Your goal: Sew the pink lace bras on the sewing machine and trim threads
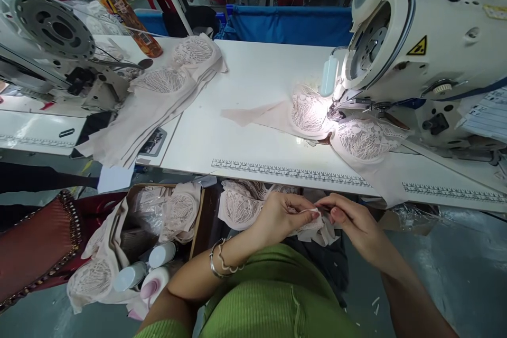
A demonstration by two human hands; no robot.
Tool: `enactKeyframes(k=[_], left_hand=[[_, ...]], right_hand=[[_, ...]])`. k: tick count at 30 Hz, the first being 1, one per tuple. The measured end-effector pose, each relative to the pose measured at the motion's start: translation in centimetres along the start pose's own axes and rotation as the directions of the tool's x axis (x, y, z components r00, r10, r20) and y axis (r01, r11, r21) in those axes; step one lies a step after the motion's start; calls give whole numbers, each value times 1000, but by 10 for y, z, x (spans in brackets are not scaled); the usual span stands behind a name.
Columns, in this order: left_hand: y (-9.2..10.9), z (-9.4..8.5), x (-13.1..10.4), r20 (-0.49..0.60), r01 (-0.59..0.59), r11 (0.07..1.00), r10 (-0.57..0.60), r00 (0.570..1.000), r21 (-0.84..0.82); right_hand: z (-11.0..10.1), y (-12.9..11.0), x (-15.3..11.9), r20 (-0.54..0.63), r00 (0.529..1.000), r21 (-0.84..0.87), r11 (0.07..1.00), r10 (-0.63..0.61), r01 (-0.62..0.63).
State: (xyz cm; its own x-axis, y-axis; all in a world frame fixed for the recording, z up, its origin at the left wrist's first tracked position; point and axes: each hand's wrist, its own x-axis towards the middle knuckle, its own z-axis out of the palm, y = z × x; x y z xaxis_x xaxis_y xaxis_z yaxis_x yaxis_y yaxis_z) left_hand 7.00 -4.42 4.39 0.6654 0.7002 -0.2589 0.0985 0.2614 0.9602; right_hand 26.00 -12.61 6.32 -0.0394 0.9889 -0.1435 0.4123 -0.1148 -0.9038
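So the brown box (204,216) down by the left arm is holding some lace cups (180,211) and a crinkly clear plastic bag (148,206). A couple of white-lidded bottles (162,253) and a pink-capped bottle (152,285) are crowding its near side; can't tell if they're actually inside. Up on the table, a yellow-capped bottle (122,16) is holding amber liquid, and a blue cloth bin (293,26) is sitting past the far edge.

Hands: the left hand (283,214) is pinching a pale lace piece (309,226) between thumb and fingers, just below the table's front edge, above the lap. The right hand (354,222) is meeting it there, thumb and fingertips bunching close at the piece's edge, but I can't tell if they're gripping it. More lace cups are lying beside the left hand.

A printed ruler (293,170) is running along the front edge of the white tabletop (245,79), which is stretching between a stack of pale pieces (166,84) and a lit bra (311,111) sitting under the sewing machine (435,47). One end of that bra is hanging over the edge near the right hand.
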Motion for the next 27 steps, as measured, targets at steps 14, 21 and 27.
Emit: enactKeyframes(k=[14,21,27], left_hand=[[1,-1,1,36,51,996,-54,998,77],[0,-6,2,-18,15,1000,-15,1000,22],[4,-5,2,-70,-1,999,-2,998,-47]], right_hand=[[11,2,8,-40,999,80,997,14,-10],[10,25,-6,-331,927,-66,985,-174,161],[33,57,-21,-187,939,-327,919,-290,219]])
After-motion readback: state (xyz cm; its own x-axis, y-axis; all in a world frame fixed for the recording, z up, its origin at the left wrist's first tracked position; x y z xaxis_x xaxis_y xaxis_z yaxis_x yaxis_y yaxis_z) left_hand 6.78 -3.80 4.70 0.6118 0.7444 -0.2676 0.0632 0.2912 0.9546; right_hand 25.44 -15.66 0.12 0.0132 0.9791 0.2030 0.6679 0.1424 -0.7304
